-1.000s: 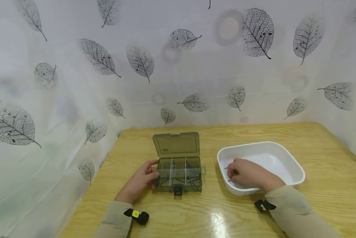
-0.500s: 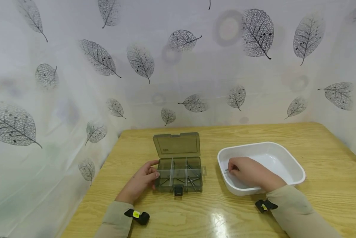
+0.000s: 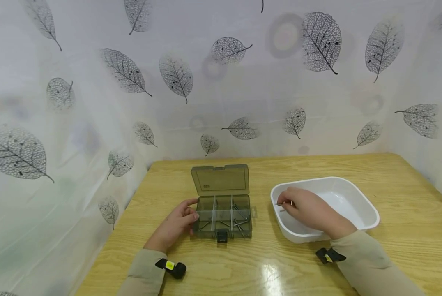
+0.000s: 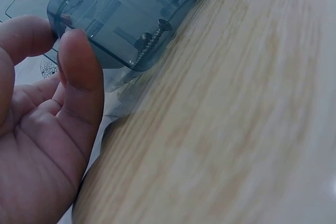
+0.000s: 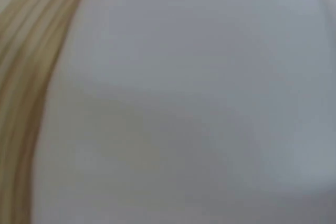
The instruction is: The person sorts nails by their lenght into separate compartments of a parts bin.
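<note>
My left hand holds the left side of a smoky clear compartment box, thumb and index finger at its edge. In the left wrist view, the thumb presses by the box corner, with screws showing through the wall. The box's lid stands raised at the back. Inside, several screws lie in different compartments. My right hand is over the left part of a white basin, pinching a small screw at its fingertips. The right wrist view shows only the blurred basin wall and table, no fingers.
A wood-grain table carries both containers, with a gap between them. Leaf-print sheeting hangs behind the table and along its sides. A black latch sits on the box's front.
The right hand's fingers have shifted slightly up and left inside the basin, lifting and opening out a little around the screw. The left hand and the box stay in place.
</note>
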Demonstrator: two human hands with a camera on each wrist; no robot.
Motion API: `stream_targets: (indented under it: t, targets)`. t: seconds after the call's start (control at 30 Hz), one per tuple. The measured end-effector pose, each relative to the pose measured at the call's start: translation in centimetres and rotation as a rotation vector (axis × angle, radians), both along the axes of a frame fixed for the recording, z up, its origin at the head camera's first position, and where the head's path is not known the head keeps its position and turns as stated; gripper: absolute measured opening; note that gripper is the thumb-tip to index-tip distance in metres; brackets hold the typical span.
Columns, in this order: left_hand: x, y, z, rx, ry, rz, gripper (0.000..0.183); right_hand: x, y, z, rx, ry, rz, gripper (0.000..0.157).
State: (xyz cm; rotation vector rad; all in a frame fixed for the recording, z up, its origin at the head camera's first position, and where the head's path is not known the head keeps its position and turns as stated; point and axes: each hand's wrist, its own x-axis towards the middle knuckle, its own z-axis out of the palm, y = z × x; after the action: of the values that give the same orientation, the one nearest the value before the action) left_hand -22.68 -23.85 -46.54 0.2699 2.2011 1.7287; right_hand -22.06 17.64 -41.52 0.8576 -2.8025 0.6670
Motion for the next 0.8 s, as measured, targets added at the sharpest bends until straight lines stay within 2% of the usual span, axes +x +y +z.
stream_targets:
  t: [0.2, 0.4, 0.8]
  targets:
    - [0.1, 0.0, 0.3, 0.002, 0.009, -0.018, 0.059, 0.4, -1.6, 1.0, -0.013, 0.033, 0.017, 0.015]
    - [0.3, 0.0, 0.3, 0.002, 0.012, -0.023, 0.06, 0.4, -3.9, 1.7, -0.004, 0.01, 0.045, 0.014]
    - [0.3, 0.1, 0.6, 0.009, 0.014, -0.02, 0.06, -0.3, -9.8, 2.5, 0.023, 0.049, 0.139, 0.014]
